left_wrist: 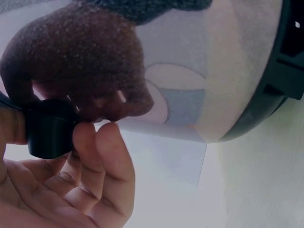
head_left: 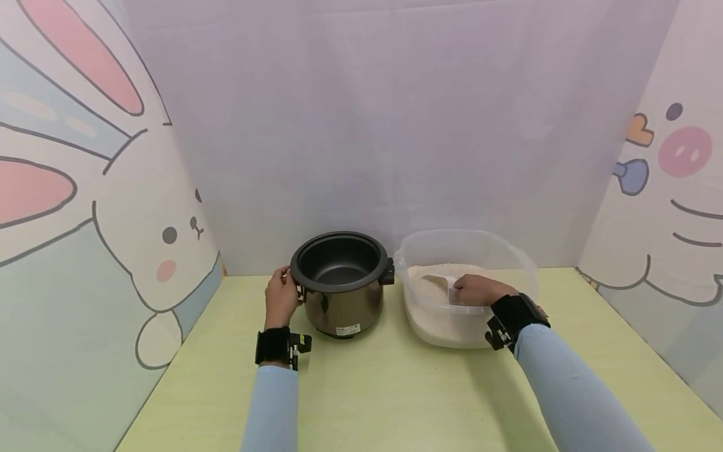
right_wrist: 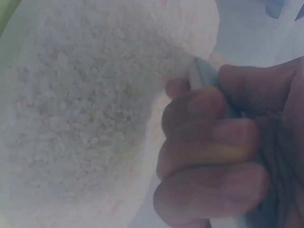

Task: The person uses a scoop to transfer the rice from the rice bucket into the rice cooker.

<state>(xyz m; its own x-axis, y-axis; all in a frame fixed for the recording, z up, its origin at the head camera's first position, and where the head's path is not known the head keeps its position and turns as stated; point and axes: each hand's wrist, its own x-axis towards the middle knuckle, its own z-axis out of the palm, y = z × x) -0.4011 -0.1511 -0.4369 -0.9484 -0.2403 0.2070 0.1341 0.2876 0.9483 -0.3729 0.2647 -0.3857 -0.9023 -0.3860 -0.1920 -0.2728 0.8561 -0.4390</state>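
A rice cooker (head_left: 344,307) with a shiny brown body and a dark, lidless inner pot stands at the middle back of the table. My left hand (head_left: 280,298) grips its left side handle; in the left wrist view the thumb and fingers pinch that black handle (left_wrist: 50,130). To the right, a clear plastic tub (head_left: 452,238) holds white rice (head_left: 435,323). My right hand (head_left: 477,290) reaches over the tub's rim and holds a white scoop (head_left: 452,292) by its handle. The scoop's bowl is down at the rice. In the right wrist view, curled fingers (right_wrist: 213,147) wrap the handle close above the grains.
The light yellow-green table (head_left: 373,395) runs up to a pale wall (head_left: 384,138) directly behind the cooker and tub. Side panels with a cartoon rabbit (head_left: 147,238) and another cartoon figure (head_left: 666,207) flank it. The cooker's right handle (head_left: 388,272) nearly meets the tub's rim.
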